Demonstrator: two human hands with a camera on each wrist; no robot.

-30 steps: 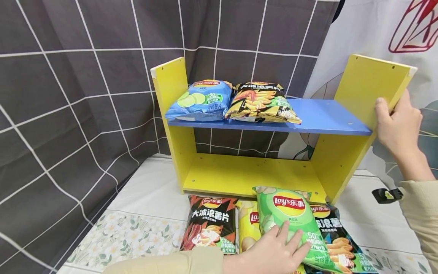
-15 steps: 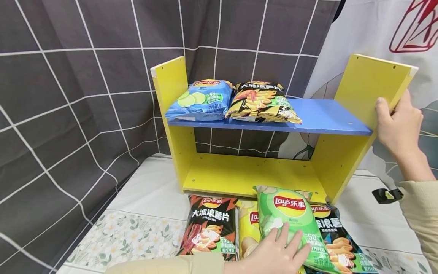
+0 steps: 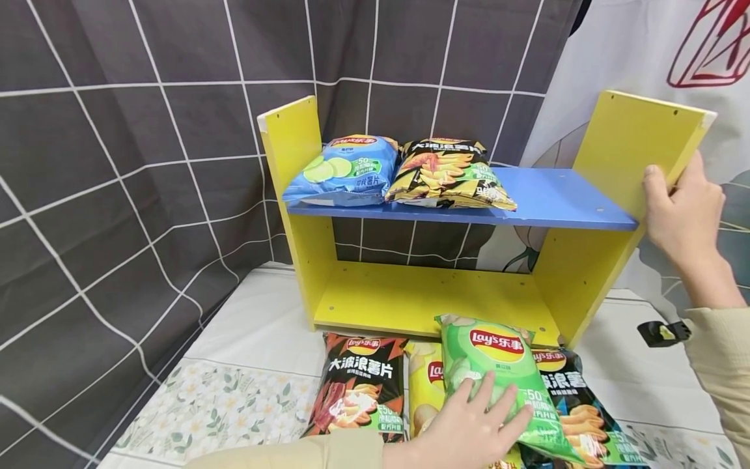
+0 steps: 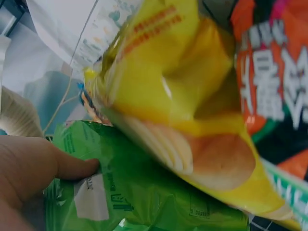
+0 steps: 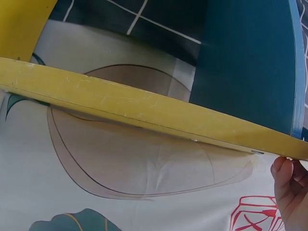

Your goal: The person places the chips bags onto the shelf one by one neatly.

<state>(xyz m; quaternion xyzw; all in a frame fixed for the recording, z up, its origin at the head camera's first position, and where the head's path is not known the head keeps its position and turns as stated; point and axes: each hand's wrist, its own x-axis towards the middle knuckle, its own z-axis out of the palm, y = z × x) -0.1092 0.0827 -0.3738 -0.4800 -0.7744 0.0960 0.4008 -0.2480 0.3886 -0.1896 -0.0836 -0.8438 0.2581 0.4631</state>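
Note:
My left hand [image 3: 469, 423] holds a green Lay's chip bag [image 3: 498, 365], with its fingers spread over the printed front. In the left wrist view the thumb [image 4: 72, 166] presses the back of this bag. A yellow chip bag [image 3: 424, 384] lies partly behind it, a red-and-black one [image 3: 360, 384] to the left, and a dark one [image 3: 577, 404] to the right. On the far right my right hand [image 3: 685, 215] grips the upper side panel [image 3: 641, 143] of a yellow shelf unit [image 3: 433, 299], thumb on the near face. The right wrist view shows its fingertips [image 5: 284, 168] at the panel's edge.
On the blue shelf board [image 3: 562, 195] sit a blue chip bag [image 3: 351, 172] and a black-and-gold one [image 3: 448, 176]. A dark checked curtain [image 3: 176, 130] hangs behind and to the left. Floral cloth [image 3: 234, 404] covers part of the table.
The green bag has risen very slightly, tilting a little, with my left hand on it. My right hand stays in place on the shelf panel.

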